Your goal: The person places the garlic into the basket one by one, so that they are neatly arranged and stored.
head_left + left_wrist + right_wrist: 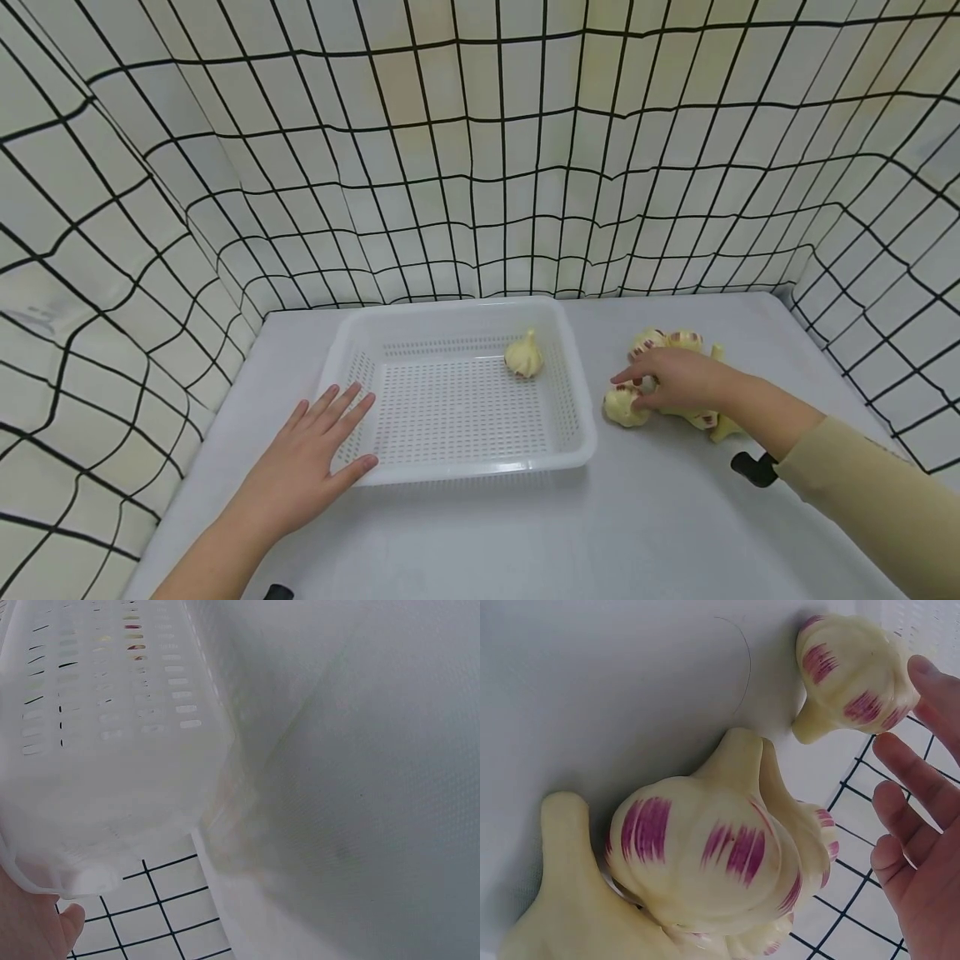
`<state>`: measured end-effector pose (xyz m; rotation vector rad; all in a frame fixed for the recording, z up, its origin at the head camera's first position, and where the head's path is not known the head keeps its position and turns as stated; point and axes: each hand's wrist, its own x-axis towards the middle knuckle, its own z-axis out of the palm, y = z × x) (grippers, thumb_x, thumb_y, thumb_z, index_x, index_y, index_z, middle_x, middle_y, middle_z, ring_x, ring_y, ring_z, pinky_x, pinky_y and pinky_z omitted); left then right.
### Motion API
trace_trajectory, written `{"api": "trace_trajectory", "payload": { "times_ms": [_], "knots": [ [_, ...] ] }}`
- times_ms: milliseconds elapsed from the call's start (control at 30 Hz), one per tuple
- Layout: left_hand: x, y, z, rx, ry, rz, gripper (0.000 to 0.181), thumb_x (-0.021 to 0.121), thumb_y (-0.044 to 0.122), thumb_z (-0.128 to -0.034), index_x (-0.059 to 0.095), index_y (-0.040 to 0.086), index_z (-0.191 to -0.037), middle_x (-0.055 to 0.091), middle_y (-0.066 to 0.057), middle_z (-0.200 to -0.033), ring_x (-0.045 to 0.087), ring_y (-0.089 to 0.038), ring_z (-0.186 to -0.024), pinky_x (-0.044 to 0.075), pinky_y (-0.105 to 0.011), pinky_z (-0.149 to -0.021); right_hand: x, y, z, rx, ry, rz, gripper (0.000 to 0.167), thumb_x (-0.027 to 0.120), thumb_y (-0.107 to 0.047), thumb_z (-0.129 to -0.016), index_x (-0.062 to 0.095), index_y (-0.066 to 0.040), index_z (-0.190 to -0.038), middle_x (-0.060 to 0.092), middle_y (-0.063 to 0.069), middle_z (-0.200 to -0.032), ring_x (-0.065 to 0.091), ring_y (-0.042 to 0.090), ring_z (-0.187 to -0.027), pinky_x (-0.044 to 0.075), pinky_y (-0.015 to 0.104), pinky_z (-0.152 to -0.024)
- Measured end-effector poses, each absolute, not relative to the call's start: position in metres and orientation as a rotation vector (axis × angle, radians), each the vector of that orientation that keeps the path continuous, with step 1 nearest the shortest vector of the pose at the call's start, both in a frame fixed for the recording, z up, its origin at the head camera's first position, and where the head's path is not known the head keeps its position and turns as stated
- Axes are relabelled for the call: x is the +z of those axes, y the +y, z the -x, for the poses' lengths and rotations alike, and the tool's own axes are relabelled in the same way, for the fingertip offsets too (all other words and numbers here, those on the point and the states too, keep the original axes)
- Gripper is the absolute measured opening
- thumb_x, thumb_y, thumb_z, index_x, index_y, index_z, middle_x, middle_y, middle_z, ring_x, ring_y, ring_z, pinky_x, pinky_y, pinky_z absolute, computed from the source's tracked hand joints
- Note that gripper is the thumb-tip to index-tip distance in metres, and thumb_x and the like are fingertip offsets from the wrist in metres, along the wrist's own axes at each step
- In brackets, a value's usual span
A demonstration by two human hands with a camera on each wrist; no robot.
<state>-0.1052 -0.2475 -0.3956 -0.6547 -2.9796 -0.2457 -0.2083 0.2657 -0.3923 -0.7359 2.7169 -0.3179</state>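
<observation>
My right hand (pixel 678 379) reaches over a cluster of garlic bulbs on the right of the table. Its thumb and forefinger are spread beside the nearest garlic bulb (pixel 624 407), which also shows at the upper right of the right wrist view; the fingertips seem to touch its side. Purple streaks mark the larger garlic bulb (pixel 705 855) in that view. The hand partly hides the cluster in the head view. My left hand (pixel 315 454), fingers straight and spread, lies at the left rim of a white perforated basket (pixel 457 471). One pale garlic bulb (pixel 523 357) sits inside, toward the back right.
Black netting (pixel 480 179) over white sheeting rises behind the table and on both sides. A white cover lies on the table (pixel 480 533). Another garlic bulb (pixel 570 900) with a thick stem lies at the near side of the cluster.
</observation>
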Motion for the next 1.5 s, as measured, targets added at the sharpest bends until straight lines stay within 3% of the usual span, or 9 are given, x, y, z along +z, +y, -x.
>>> {"api": "trace_trajectory", "payload": {
  "times_ms": [100,167,300,433,633,767,900,1033,1500],
  "knots": [
    [-0.394,-0.247,0.105,-0.243,-2.99,0.649,0.076,0.058,0.055,-0.0943,0.031,0.022,-0.157,0.025,-0.006,-0.163,0.02,-0.036,-0.149,0.015,-0.06,-0.118,-0.391,0.265,0.207,-0.315,2.73,0.721,0.044,0.074,-0.044,-0.087,0.069,-0.027,-0.128,0.061,0.008,-0.133,0.051,0.035,-0.129,0.045,0.056,-0.102],
    [-0.394,-0.247,0.105,-0.238,-2.992,0.65,0.076,0.058,0.055,-0.0943,0.031,0.022,-0.157,0.025,-0.006,-0.163,0.021,-0.036,-0.149,0.016,-0.061,-0.117,-0.392,0.264,0.208,-0.317,2.736,0.725,0.045,0.074,-0.046,-0.087,0.07,-0.026,-0.127,0.058,0.01,-0.135,0.058,0.03,-0.116,0.05,0.05,-0.095],
    [-0.393,-0.246,0.105,-0.236,-2.992,0.653,0.076,0.058,0.056,-0.0942,0.032,0.022,-0.157,0.025,-0.005,-0.163,0.021,-0.036,-0.149,0.017,-0.061,-0.117,-0.397,0.265,0.211,-0.322,2.73,0.755,0.045,0.074,-0.049,-0.085,0.071,-0.026,-0.124,0.06,0.0,-0.123,0.056,0.012,-0.086,0.051,0.031,-0.074],
    [-0.394,-0.247,0.105,-0.239,-2.986,0.657,0.076,0.057,0.057,-0.0944,0.032,0.022,-0.157,0.025,-0.005,-0.163,0.021,-0.036,-0.148,0.017,-0.061,-0.117,-0.401,0.264,0.213,-0.346,2.699,0.748,0.043,0.076,-0.048,-0.085,0.072,-0.028,-0.122,0.06,-0.005,-0.118,0.055,0.009,-0.083,0.05,0.027,-0.072],
    [-0.397,-0.248,0.105,-0.243,-2.968,0.659,0.076,0.056,0.058,-0.0946,0.031,0.022,-0.157,0.026,-0.006,-0.162,0.022,-0.036,-0.148,0.007,-0.054,-0.121,-0.399,0.263,0.21,-0.377,2.677,0.749,0.04,0.076,-0.042,-0.086,0.072,-0.027,-0.123,0.065,-0.009,-0.113,0.058,0.007,-0.088,0.052,0.028,-0.076],
    [-0.396,-0.248,0.106,-0.242,-2.965,0.663,0.077,0.054,0.06,-0.0947,0.031,0.022,-0.157,0.026,-0.006,-0.162,0.022,-0.036,-0.148,0.009,-0.055,-0.121,-0.399,0.262,0.207,-0.359,2.689,0.804,0.038,0.075,-0.035,-0.089,0.071,-0.026,-0.125,0.064,-0.009,-0.113,0.06,0.008,-0.093,0.054,0.031,-0.081],
    [-0.395,-0.247,0.106,-0.238,-2.982,0.66,0.077,0.053,0.061,-0.0946,0.031,0.022,-0.157,0.026,-0.006,-0.163,0.022,-0.036,-0.148,0.017,-0.06,-0.117,-0.399,0.262,0.205,-0.328,2.727,0.835,0.034,0.072,-0.027,-0.092,0.07,-0.025,-0.126,0.061,0.001,-0.127,0.06,0.02,-0.112,0.053,0.042,-0.09],
    [-0.394,-0.247,0.105,-0.246,-2.997,0.654,0.077,0.053,0.062,-0.0947,0.031,0.022,-0.157,0.025,-0.005,-0.163,0.021,-0.036,-0.148,0.017,-0.061,-0.117,-0.399,0.263,0.205,-0.334,2.743,0.852,0.032,0.07,-0.022,-0.093,0.07,-0.026,-0.125,0.058,0.006,-0.134,0.054,0.03,-0.124,0.051,0.048,-0.095],
    [-0.394,-0.246,0.106,-0.243,-2.987,0.661,0.077,0.06,0.054,-0.0938,0.031,0.021,-0.157,0.026,-0.006,-0.163,0.023,-0.037,-0.148,0.019,-0.062,-0.116,-0.406,0.266,0.204,-0.475,2.75,0.86,0.027,0.076,-0.032,-0.088,0.074,-0.023,-0.113,0.062,-0.001,-0.123,0.056,0.026,-0.119,0.048,0.048,-0.1]
  ]
}}
